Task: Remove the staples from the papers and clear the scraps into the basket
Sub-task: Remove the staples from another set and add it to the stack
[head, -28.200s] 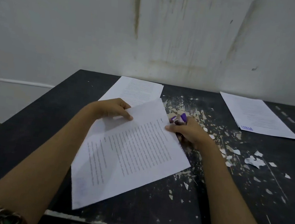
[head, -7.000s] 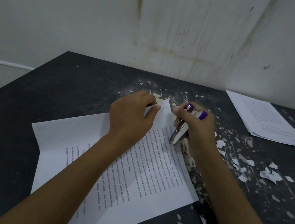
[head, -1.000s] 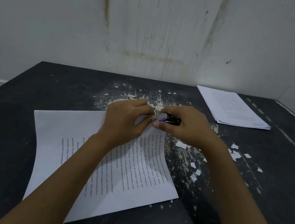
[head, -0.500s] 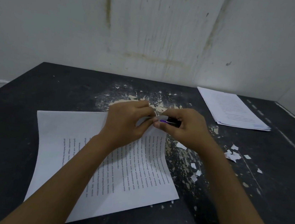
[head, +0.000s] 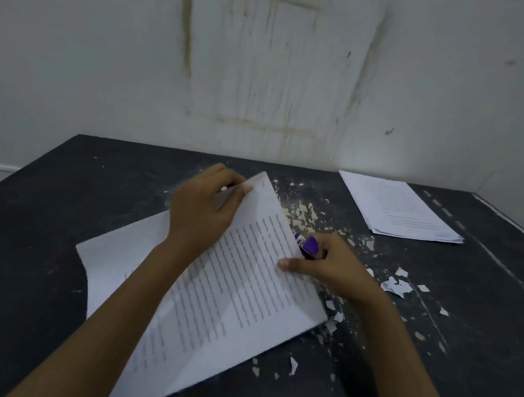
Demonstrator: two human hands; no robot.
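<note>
Papers: one printed set, lying slantwise on the near middle of the black table. The far corner is raised off the surface and the top sheet is creased along its length.

Left hand: at that raised corner, thumb and fingers closed in a pinch on the papers, lifting the leaf.

Right hand: fingers curled round a purple staple remover, which is tucked just behind the sheet's right edge. The thumb lies flat on the printed face and pins that edge down.

Scraps: small torn white bits, loose on the table to the right of the papers, with a few more by the sheet's near corner. None are gathered.

Second stack: flat at the far right of the table, well apart from both hands.

Basket: not in view.

Step in hand, as I judge it: staple removal, with the leaf being peeled up at the corner where a staple would sit. I cannot make out any staple; it is too small to tell. The tool is beside the sheet, not at the corner.

Next move calls for: the remover brought up to the pinched corner while the left hand holds the paper taut, so the staple lifts without tearing off another scrap. I count the sweeping of scraps as wholly undone.
</note>
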